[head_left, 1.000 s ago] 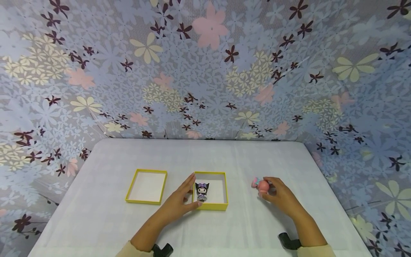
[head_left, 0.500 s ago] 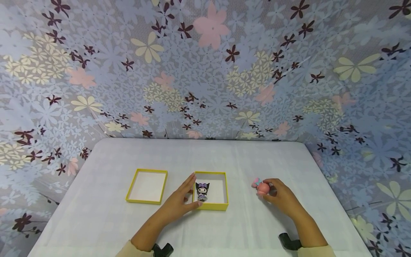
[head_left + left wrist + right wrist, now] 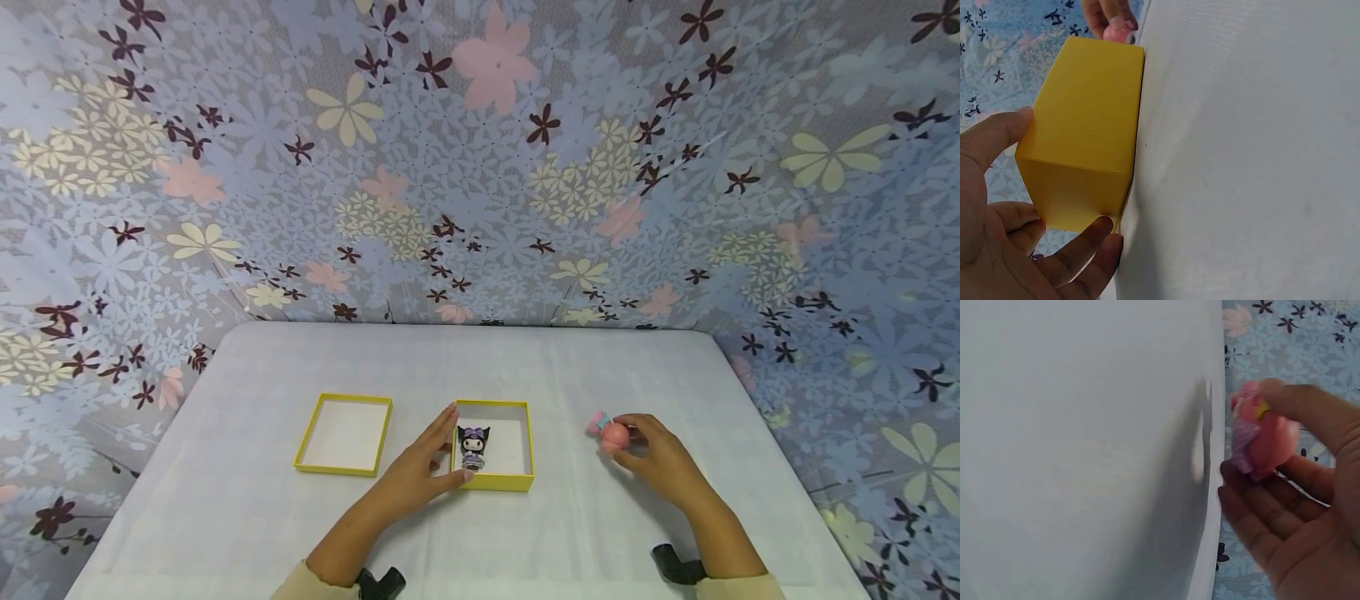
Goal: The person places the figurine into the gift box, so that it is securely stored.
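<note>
My left hand (image 3: 411, 483) grips the left side of an open yellow box (image 3: 498, 482) with a white inside. In the left wrist view, thumb and fingers span the box's yellow end wall (image 3: 1079, 194). Inside the box, at its left, is a small black, white and purple figurine (image 3: 472, 450) with pointed ears. To the right of the box, my right hand (image 3: 663, 467) pinches a pink figurine (image 3: 616, 437) between thumb and fingers. The right wrist view shows the pink figurine (image 3: 1266, 437) off the cloth, with lilac and yellow details; fingers cover part of it.
A shallow yellow-rimmed box lid (image 3: 343, 433) lies inside up on the white cloth-covered table (image 3: 480, 358), left of the box. Flowered fabric (image 3: 480, 167) rises behind the table. Black straps or mounts (image 3: 678, 567) sit at both wrists.
The pink figurine has turned slightly in my right hand, with little shift in place. My left hand, the box and the lid stay where they were.
</note>
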{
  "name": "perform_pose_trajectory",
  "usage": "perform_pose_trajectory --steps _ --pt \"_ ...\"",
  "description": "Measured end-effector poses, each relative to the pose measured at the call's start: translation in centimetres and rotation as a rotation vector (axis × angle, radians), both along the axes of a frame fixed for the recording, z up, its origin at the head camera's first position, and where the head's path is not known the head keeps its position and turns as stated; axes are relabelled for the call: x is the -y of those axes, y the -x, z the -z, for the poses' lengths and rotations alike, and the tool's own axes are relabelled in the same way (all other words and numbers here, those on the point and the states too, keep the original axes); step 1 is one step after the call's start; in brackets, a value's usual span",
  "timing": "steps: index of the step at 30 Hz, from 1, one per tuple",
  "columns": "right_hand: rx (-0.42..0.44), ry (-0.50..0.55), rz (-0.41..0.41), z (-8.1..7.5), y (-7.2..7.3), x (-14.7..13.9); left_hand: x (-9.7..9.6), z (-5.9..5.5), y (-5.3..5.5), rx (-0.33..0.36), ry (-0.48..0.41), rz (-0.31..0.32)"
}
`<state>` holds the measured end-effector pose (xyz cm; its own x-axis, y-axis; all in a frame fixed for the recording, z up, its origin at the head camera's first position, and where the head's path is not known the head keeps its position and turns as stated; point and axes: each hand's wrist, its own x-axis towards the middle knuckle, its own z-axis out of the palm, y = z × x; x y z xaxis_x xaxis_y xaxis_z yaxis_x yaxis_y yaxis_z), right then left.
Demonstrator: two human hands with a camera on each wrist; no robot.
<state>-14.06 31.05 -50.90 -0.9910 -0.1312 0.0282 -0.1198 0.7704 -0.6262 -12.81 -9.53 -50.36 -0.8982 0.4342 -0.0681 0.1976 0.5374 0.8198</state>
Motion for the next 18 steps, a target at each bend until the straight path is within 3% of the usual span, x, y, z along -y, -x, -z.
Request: perform_pose_trajectory --steps 12,18 --pt "-0.145 0.077 -0.074 -0.4 -0.2 0.8 0.0 0.0 0.0 -0.006 0.007 0.001" --pt "-0.145 0.074 -0.049 -0.7 -0.5 1.4 -0.1 0.0 0.0 -0.01 0.009 -0.005"
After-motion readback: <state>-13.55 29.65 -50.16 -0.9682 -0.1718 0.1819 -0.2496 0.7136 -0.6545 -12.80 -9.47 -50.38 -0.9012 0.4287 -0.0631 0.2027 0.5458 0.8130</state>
